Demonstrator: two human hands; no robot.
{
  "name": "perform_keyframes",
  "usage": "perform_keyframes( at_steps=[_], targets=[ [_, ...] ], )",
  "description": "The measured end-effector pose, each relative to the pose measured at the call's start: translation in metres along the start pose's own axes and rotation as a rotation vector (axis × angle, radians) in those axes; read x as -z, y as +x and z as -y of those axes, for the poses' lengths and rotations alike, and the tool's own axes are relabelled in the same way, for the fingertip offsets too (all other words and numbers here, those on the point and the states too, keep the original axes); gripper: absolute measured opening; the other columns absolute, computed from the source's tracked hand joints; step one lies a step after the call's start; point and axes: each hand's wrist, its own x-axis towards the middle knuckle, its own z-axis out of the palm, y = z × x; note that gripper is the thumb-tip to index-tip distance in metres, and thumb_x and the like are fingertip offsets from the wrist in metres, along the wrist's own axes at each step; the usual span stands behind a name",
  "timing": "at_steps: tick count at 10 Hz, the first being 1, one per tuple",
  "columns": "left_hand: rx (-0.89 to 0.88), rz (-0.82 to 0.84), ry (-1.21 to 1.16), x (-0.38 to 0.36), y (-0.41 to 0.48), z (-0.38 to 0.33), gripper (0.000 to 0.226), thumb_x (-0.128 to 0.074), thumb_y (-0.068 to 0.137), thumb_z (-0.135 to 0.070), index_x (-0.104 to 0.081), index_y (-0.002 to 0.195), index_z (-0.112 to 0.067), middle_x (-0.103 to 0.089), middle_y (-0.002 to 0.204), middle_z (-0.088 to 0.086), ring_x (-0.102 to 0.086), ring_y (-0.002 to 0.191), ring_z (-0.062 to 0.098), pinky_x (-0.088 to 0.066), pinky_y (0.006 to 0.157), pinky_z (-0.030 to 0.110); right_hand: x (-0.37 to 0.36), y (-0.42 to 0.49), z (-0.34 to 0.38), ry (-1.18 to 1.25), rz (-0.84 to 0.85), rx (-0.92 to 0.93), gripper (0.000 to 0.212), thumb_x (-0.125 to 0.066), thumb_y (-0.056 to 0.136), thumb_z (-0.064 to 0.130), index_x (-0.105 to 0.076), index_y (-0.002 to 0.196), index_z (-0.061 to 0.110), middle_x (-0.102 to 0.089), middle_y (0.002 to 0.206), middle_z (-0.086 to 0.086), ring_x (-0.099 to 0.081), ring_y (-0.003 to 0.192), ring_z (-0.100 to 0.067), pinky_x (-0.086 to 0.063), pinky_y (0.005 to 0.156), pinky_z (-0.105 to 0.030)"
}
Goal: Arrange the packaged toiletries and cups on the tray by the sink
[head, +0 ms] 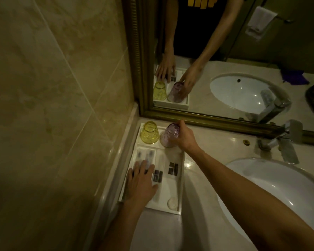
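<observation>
A white tray point(180, 180) lies on the counter in the corner, left of the sink. At its far end a yellow cup point(150, 132) stands upside down. Beside it my right hand point(186, 137) grips a purple cup point(169, 135), also upside down and tilted, its rim at the tray. My left hand point(140, 182) lies flat, fingers apart, on clear packaged toiletries point(146, 155) in the tray's left part. Two white packets with dark labels point(173, 169) lie in the middle. A small round white packet point(173, 203) sits at the near right corner.
The white sink basin point(272, 194) fills the right side, with a chrome faucet point(283, 140) behind it. A gold-framed mirror point(198, 118) stands right behind the tray. A tiled wall point(53, 105) closes off the left. Bare counter point(212, 140) lies between tray and faucet.
</observation>
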Motion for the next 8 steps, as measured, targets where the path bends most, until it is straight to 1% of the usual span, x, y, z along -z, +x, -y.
perform_keyframes(
  at_steps=[1, 2, 3, 4, 5, 6, 7, 8],
  targets=[
    [0.0, -0.01, 0.0, -0.001, -0.001, 0.0, 0.08, -0.058, 0.089, -0.053, -0.019, 0.156, -0.032, -0.007, 0.17, 0.006, -0.005, 0.156, 0.032, -0.01, 0.124, 0.052, -0.003, 0.002, 0.001, -0.011, 0.035, 0.017, 0.071, -0.09, 0.071, 0.015, -0.048, 0.128, 0.006, -0.066, 0.124, -0.015, -0.064, 0.11, -0.03, -0.05, 0.08, -0.029],
    [0.005, -0.006, 0.002, -0.001, 0.0, 0.0, 0.08, -0.058, 0.089, -0.053, -0.018, 0.156, -0.033, -0.007, 0.17, 0.005, -0.004, 0.156, 0.031, -0.009, 0.124, 0.052, -0.008, 0.002, 0.0, 0.016, 0.061, 0.009, 0.075, -0.09, 0.071, 0.018, -0.046, 0.131, 0.006, -0.064, 0.124, -0.015, -0.063, 0.109, -0.03, -0.053, 0.085, -0.035],
    [0.012, 0.001, 0.002, -0.001, 0.0, 0.0, 0.081, -0.058, 0.088, -0.054, -0.018, 0.156, -0.033, -0.007, 0.17, 0.004, -0.004, 0.156, 0.031, -0.009, 0.124, 0.052, -0.011, -0.001, -0.001, 0.053, 0.065, -0.019, 0.079, -0.09, 0.072, 0.021, -0.044, 0.135, 0.008, -0.062, 0.127, -0.014, -0.06, 0.109, -0.024, -0.054, 0.091, -0.039],
    [0.011, 0.001, 0.008, -0.001, 0.0, -0.001, 0.08, -0.059, 0.088, -0.053, -0.02, 0.155, -0.033, -0.008, 0.17, 0.005, -0.005, 0.156, 0.031, -0.01, 0.123, 0.052, -0.011, 0.0, -0.003, 0.088, 0.085, -0.067, 0.092, -0.092, 0.069, 0.019, -0.039, 0.142, 0.01, -0.059, 0.133, -0.015, -0.06, 0.117, -0.031, -0.053, 0.094, -0.04],
    [0.015, 0.01, 0.012, 0.002, 0.001, -0.003, 0.08, -0.06, 0.087, -0.051, -0.022, 0.154, -0.032, -0.01, 0.17, 0.006, -0.006, 0.155, 0.032, -0.011, 0.122, 0.053, -0.004, -0.001, 0.003, 0.095, 0.043, -0.105, 0.098, -0.091, 0.07, 0.02, -0.034, 0.148, 0.01, -0.052, 0.143, -0.016, -0.054, 0.128, -0.033, -0.049, 0.104, -0.046],
    [0.018, 0.022, -0.005, 0.008, 0.001, -0.006, 0.079, -0.059, 0.088, -0.052, -0.022, 0.155, -0.031, -0.008, 0.17, 0.006, -0.006, 0.155, 0.033, -0.013, 0.122, 0.053, 0.002, -0.004, 0.006, 0.021, -0.021, -0.077, 0.098, -0.089, 0.074, 0.024, -0.032, 0.152, 0.009, -0.044, 0.152, -0.016, -0.046, 0.137, -0.033, -0.044, 0.11, -0.046],
    [0.007, 0.0, -0.027, 0.019, -0.002, -0.013, 0.078, -0.055, 0.091, -0.053, -0.02, 0.157, -0.031, -0.003, 0.171, 0.004, 0.0, 0.156, 0.031, -0.013, 0.122, 0.053, 0.02, -0.021, 0.016, -0.09, -0.077, -0.04, 0.094, -0.084, 0.079, 0.03, -0.031, 0.154, 0.01, -0.042, 0.154, -0.016, -0.042, 0.14, -0.033, -0.042, 0.111, -0.045],
    [-0.042, -0.093, -0.057, 0.045, 0.004, -0.029, 0.076, -0.055, 0.092, -0.05, -0.022, 0.157, -0.029, -0.005, 0.171, 0.006, -0.001, 0.156, 0.032, -0.011, 0.124, 0.053, 0.035, -0.04, 0.019, -0.237, -0.153, 0.017, 0.089, -0.079, 0.082, 0.037, -0.032, 0.153, 0.013, -0.043, 0.154, -0.011, -0.042, 0.14, -0.031, -0.043, 0.109, -0.049]
  ],
)
